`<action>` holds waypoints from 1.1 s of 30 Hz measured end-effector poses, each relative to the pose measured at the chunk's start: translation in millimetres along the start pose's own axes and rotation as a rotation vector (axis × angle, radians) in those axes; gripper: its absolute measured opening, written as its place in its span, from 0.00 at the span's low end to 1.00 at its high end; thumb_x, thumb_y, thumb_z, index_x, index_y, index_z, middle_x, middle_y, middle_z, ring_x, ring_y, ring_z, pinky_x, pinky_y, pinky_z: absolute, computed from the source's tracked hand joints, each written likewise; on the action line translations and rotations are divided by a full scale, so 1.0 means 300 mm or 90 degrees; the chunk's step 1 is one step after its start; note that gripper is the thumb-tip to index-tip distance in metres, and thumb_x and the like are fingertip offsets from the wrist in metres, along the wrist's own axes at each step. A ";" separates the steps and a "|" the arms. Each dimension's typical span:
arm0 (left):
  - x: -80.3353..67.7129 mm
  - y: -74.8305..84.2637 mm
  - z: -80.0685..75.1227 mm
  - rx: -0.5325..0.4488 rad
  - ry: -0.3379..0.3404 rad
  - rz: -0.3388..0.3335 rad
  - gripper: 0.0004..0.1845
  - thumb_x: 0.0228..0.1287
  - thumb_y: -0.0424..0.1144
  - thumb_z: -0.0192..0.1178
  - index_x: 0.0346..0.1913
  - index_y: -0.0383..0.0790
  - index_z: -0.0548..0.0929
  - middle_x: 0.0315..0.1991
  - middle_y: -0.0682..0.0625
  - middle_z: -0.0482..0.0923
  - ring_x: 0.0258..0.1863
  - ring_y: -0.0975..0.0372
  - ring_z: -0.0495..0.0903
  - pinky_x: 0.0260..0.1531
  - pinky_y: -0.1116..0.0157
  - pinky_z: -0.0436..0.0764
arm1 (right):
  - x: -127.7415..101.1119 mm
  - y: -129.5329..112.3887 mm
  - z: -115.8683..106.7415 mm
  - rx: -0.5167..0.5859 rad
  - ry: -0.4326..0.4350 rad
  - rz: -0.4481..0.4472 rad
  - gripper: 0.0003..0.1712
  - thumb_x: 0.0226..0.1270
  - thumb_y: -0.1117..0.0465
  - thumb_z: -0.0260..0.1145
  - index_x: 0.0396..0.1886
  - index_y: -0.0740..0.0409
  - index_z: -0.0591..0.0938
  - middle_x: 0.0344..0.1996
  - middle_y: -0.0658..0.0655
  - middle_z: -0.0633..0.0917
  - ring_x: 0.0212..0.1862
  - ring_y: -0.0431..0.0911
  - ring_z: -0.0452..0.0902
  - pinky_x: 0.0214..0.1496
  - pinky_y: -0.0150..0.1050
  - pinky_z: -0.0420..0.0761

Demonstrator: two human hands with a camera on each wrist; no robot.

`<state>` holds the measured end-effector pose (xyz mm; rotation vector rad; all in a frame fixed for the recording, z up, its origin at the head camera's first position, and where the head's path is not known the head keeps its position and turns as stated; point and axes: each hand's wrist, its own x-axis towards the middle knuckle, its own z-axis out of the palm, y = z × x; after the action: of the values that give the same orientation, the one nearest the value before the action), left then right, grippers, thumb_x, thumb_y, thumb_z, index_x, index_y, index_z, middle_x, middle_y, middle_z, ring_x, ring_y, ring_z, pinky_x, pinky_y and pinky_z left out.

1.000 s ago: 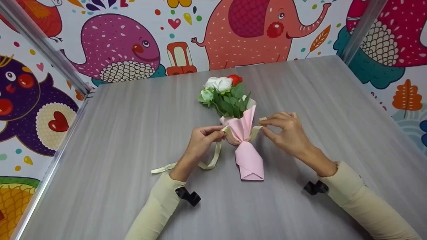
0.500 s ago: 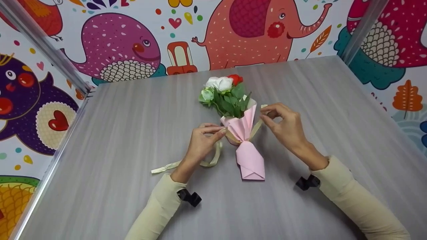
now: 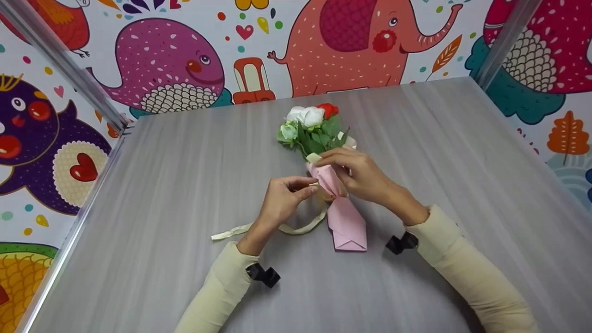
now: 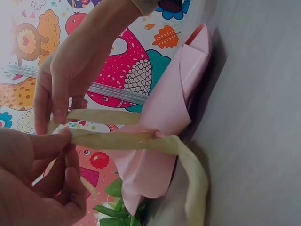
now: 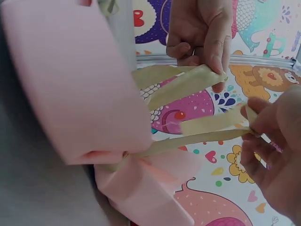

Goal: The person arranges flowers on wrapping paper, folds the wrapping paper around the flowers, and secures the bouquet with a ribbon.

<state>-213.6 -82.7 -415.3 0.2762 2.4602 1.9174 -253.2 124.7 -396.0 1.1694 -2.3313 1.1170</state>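
Note:
A small bouquet of white and red flowers (image 3: 311,121) lies on the grey table (image 3: 185,157), wrapped in pink paper (image 3: 344,217). A cream ribbon (image 3: 259,227) runs round the wrap's narrow waist, and one tail trails left over the table. My left hand (image 3: 311,186) pinches the ribbon just left of the wrap. My right hand (image 3: 323,159) reaches over the wrap and pinches the other ribbon end above the left hand. The left wrist view shows both strands of ribbon (image 4: 122,140) pulled taut from the pink paper (image 4: 169,113). My right hand (image 5: 251,123) pinches the ribbon (image 5: 207,127) there too.
Walls with bright cartoon animals close in the table on the left, back and right. Metal frame posts (image 3: 64,69) (image 3: 504,41) stand at the back corners. Black camera mounts (image 3: 263,274) (image 3: 401,243) sit on both wrists.
My right hand has carried its ribbon end from the bouquet's right side up and leftward over the wrap. The left hand has stayed beside the wrap, still pinching its strand.

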 end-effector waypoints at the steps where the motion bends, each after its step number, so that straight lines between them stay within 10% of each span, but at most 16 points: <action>1: 0.000 0.001 -0.001 -0.001 0.002 -0.005 0.09 0.61 0.31 0.69 0.43 0.30 0.89 0.39 0.38 0.89 0.33 0.68 0.83 0.35 0.72 0.79 | 0.001 -0.002 -0.001 -0.003 -0.029 0.023 0.19 0.65 0.78 0.58 0.47 0.60 0.89 0.53 0.60 0.87 0.60 0.54 0.80 0.59 0.49 0.81; 6: 0.000 0.003 -0.005 -0.013 0.002 -0.028 0.08 0.59 0.31 0.71 0.40 0.32 0.89 0.37 0.41 0.89 0.33 0.67 0.84 0.34 0.71 0.79 | -0.005 -0.001 -0.018 -0.052 -0.114 0.082 0.17 0.65 0.74 0.61 0.47 0.56 0.90 0.67 0.63 0.77 0.72 0.59 0.67 0.72 0.63 0.66; 13: -0.004 0.008 -0.003 -0.007 -0.018 -0.017 0.06 0.59 0.30 0.70 0.39 0.31 0.89 0.36 0.41 0.89 0.33 0.67 0.82 0.35 0.71 0.80 | -0.001 0.002 -0.027 0.034 -0.154 0.044 0.24 0.67 0.80 0.52 0.53 0.60 0.87 0.59 0.57 0.85 0.72 0.58 0.69 0.73 0.63 0.64; 22: -0.004 0.011 -0.002 -0.010 -0.021 -0.003 0.07 0.60 0.31 0.70 0.40 0.32 0.89 0.37 0.42 0.89 0.34 0.67 0.82 0.38 0.71 0.81 | -0.010 -0.018 -0.042 0.040 -0.149 0.057 0.14 0.66 0.71 0.63 0.48 0.60 0.88 0.49 0.57 0.87 0.58 0.53 0.78 0.62 0.55 0.76; 33: -0.003 0.021 0.008 -0.016 -0.013 -0.052 0.14 0.61 0.33 0.70 0.47 0.32 0.82 0.39 0.39 0.90 0.33 0.63 0.87 0.36 0.63 0.83 | -0.010 -0.043 -0.013 0.029 -0.112 0.103 0.10 0.57 0.59 0.77 0.38 0.56 0.91 0.39 0.54 0.90 0.51 0.51 0.81 0.69 0.59 0.62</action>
<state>-211.5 -79.0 -409.9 0.1907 2.3939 1.9026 -241.5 124.7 -388.7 1.1532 -2.5871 1.1697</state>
